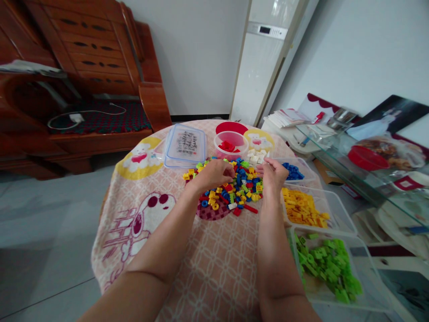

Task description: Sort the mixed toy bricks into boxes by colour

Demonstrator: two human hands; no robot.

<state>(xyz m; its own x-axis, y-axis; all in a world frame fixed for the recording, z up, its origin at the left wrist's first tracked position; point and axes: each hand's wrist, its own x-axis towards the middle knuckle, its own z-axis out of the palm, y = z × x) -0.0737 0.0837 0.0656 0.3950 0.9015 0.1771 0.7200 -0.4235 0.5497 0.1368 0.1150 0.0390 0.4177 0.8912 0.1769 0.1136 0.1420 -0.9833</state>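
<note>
My left hand [218,172] reaches over the left part of a mixed pile of toy bricks [239,192], its fingers curled down; what they hold, if anything, is hidden. At the pile's right edge is my right hand [273,172], thumb and fingers drawn together beside a small heap of white bricks [256,155]; I cannot make out what is between them. Behind the pile, a round pink tub [231,139] holds red bricks. Clear boxes on the right contain blue bricks [292,171], yellow bricks [304,208] and green bricks [330,266].
A patterned cloth [214,268] covers the round table. Clear lids [185,146] with blue edges lie at its back left, a red lid [231,128] behind the tub. A glass shelf [362,179] with household items stands right; a wooden bench [97,89] is left.
</note>
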